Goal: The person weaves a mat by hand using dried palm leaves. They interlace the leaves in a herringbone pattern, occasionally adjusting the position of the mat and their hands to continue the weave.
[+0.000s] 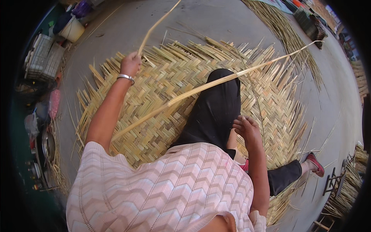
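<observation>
A large mat of split reed or cane strips (145, 110), woven in a herringbone pattern with loose ends around its rim, lies on the floor beneath me. My left hand (131, 65), with a silver bangle at its wrist, is closed around a pale strip (150, 30) that rises past the mat's far edge. Another long, pale jointed strip (200, 88) runs slantwise over my bent knee. Beside that knee, my right hand (246, 127) is raised with its fingers curled and thumb close to them; whether something thin is between them I cannot tell.
A bundle of long thin stalks (284, 34) lies at the upper right. On the left stand a white bucket (73, 29), plastic crates (45, 58) and a metal pan (48, 146). Another stalk pile (345, 188) and a small metal frame (334, 181) are at the lower right.
</observation>
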